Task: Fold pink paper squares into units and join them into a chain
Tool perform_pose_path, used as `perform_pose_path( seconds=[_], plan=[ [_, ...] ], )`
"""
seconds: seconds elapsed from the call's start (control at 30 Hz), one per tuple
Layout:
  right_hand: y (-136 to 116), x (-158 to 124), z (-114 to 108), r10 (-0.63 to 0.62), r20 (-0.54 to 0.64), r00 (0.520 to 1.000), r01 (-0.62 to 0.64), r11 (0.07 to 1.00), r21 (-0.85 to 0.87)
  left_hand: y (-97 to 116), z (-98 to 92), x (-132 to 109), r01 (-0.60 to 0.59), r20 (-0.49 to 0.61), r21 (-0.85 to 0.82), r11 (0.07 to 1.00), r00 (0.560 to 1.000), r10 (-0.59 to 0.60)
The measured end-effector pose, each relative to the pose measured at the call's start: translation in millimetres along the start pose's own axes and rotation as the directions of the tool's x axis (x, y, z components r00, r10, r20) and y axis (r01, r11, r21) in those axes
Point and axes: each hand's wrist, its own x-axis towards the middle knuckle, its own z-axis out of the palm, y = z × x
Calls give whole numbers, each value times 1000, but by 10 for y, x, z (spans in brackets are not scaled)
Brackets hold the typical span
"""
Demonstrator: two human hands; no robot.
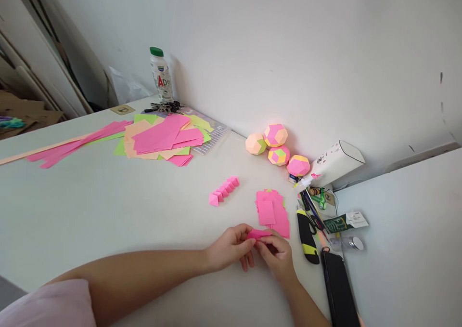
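Note:
My left hand (231, 247) and my right hand (276, 255) meet low on the white table (90, 211), both pinching one small pink paper piece (258, 233) between their fingertips. Just beyond the hands lies a small stack of pink paper squares (272, 212). A row of folded pink paper units (224, 190) sits a little further out to the left.
Several coloured paper balls (276, 146) rest against the wall. Loose pink, green and orange sheets (162, 137) spread at the back left beside a bottle (161, 75) and keys (164, 107). To the right lie a yellow-black cutter (306, 235), pens, a white box (335, 163) and a black phone (339, 288).

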Motion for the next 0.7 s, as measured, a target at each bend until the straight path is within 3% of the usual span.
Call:
perform_pose_path(
  seconds=[0.27,0.7],
  plan=[
    [8,7,-11,119,-59,991,-116,992,49,-62,-3,36,33,-19,36,999,999,-32],
    [32,-26,7,238,-39,970,-232,964,128,-61,-7,48,34,-6,20,999,999,-34]
  ],
)
